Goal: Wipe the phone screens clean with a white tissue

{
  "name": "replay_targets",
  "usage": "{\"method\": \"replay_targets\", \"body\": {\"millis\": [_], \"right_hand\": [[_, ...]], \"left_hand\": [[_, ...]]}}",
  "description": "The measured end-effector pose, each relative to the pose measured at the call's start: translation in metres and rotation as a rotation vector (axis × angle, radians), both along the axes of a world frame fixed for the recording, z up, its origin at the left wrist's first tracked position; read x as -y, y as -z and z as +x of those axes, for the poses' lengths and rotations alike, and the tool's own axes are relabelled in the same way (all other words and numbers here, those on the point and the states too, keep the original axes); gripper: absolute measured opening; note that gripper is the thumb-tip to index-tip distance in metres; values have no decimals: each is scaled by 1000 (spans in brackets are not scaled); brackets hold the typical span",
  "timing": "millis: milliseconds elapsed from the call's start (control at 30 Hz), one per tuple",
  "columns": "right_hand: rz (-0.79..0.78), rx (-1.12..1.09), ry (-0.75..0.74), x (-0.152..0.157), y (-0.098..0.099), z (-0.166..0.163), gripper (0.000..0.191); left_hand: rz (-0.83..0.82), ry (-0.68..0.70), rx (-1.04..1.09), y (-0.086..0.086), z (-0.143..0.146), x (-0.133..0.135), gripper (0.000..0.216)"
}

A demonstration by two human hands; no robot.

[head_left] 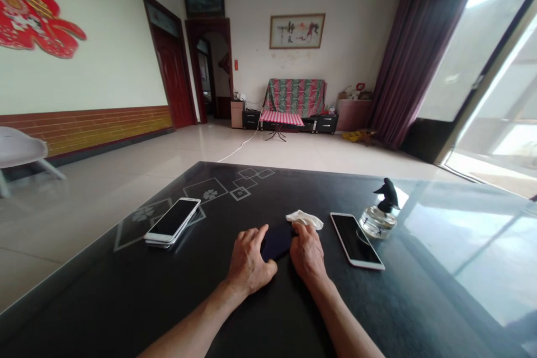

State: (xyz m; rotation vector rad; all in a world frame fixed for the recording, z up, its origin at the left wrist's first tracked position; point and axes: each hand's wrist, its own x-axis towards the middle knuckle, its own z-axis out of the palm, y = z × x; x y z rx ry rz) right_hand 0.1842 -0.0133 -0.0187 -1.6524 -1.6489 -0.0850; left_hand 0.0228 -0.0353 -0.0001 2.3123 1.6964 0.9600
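Observation:
A dark smartphone (277, 241) lies between my two hands, low over the black table. My left hand (250, 260) grips its left end, thumb on the near side and fingers on the far side. At the other end, my right hand (308, 251) has its fingers curled in against the phone's edge. A crumpled white cloth or tissue (305, 218) sits just beyond the right fingertips, partly hidden by them; whether they touch it I cannot tell. To the right lies a white-framed phone (356, 240) with a dark screen.
A clear spray bottle (378, 222) with a black nozzle stands beside the right-hand phone. Stacked phones (174, 219) rest at the left of the black table (268, 190). Past the table's far edge are a tiled floor, a small folding table (282, 118) and a white chair (20, 148).

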Motion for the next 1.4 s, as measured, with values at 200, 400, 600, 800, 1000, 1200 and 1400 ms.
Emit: {"method": "replay_targets", "body": {"millis": [200,400,600,800,1000,1200,1400], "right_hand": [[29,2,-14,-2,1,0,42],[108,21,-2,5,-9,0,37],[264,12,196,9,-12,24,30],[66,197,222,-1,-16,39,31],[8,277,131,-11,-22,39,27],[81,114,125,-19,-17,46,23],[141,-160,67,-14,-23,44,47]], "left_hand": [[-5,-16,-1,-2,1,2,72],[-14,-14,11,-3,3,3,71],[-27,-37,44,-2,5,3,67],[-43,-29,57,-3,6,3,65],[-60,-36,61,-4,8,4,64],[-58,-39,67,-2,9,3,64],[-59,-40,63,-2,9,3,65]]}}
